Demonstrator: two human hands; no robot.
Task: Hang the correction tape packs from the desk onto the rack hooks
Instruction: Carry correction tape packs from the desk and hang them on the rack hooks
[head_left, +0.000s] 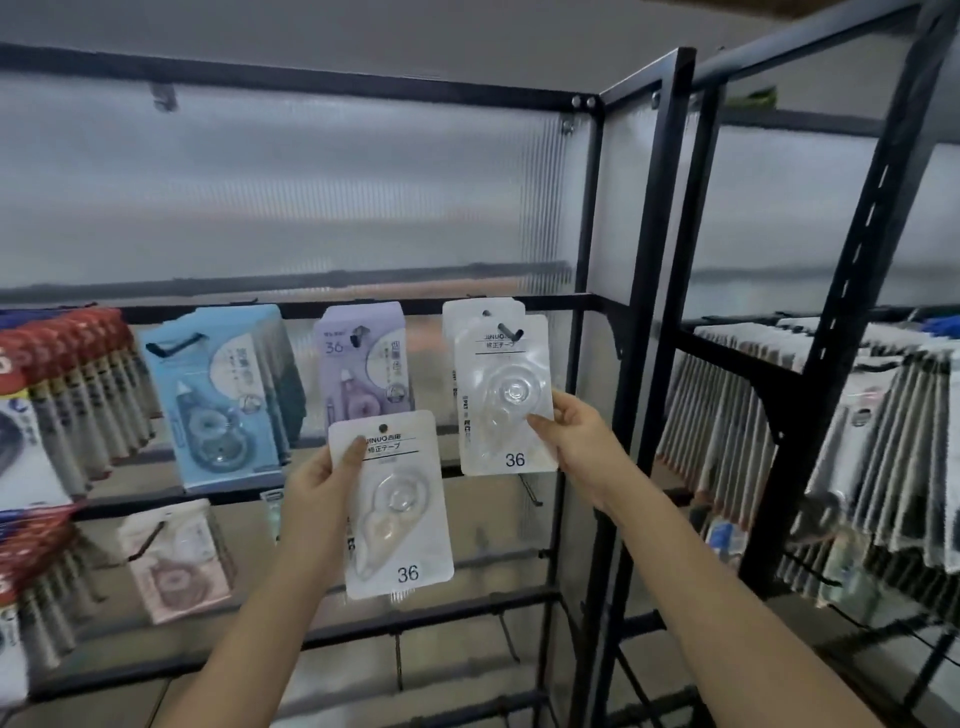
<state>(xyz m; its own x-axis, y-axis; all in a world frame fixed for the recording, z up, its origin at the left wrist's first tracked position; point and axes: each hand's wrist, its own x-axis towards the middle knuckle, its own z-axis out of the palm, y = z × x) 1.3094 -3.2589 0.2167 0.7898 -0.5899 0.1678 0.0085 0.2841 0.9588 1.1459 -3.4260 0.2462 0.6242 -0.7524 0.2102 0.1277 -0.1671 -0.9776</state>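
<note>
Holding a white correction tape pack up in front of the rack, the left hand grips it by its upper left edge, thumb curled over the printed face and the other fingers hidden behind the card. That pack is a white card with a round hang hole at the top centre, dark lettering beneath the hole, a clear teardrop blister showing a pale dispenser with a round wheel, and the number 36 printed near the bottom. The right hand pinches the lower right edge of a second white pack of the same design, thumb on the front near the blister, its own 36 showing at the bottom. This second pack sits on a dark hook that passes through its hang hole, and at least one more white card shows just behind it on the same hook. To the left on the same rail hangs a lilac pack marked 36, partly covered at its lower edge by the pack in the left hand, and further left a stack of light blue packs. Red-topped packs crowd the far left, and a pale pink pack hangs on the row below. The black metal rack frame stands just right of the hooked pack, backed by ribbed translucent panels, and beyond it a second rack holds dense rows of grey-white packs.
</note>
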